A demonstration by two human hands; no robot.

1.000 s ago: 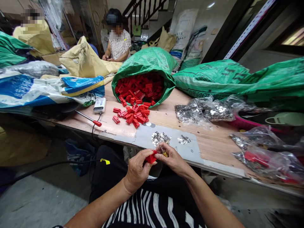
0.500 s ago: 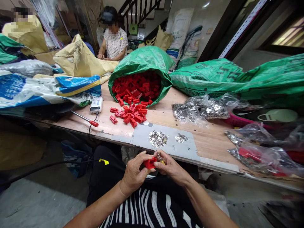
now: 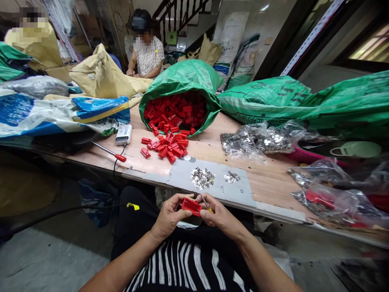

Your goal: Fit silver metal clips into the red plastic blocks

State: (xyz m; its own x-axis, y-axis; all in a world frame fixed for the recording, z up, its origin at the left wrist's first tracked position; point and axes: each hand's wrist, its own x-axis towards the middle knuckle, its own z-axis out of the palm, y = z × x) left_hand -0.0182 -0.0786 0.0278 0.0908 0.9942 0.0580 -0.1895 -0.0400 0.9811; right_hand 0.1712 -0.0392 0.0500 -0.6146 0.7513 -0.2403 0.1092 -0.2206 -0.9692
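Observation:
Held over my lap, just in front of the table edge, is a red plastic housing with its hollow side facing up. My left hand grips its left end between thumb and fingers. At the right end my right hand touches the housing and holds a small screwdriver with a yellow handle, its thin shaft pointing up and left. Beyond the hands, a pile of small metal pieces and a smaller pile lie on a grey mat.
A green sack spills red parts onto the table. A red-handled rod and a white device lie left. Clear bags of metal pieces are right. A person sits across the table.
The red housing has turned so that its long hollow interior shows more fully. My left hand has shifted slightly left, and the fingers of both hands have changed position around the housing.

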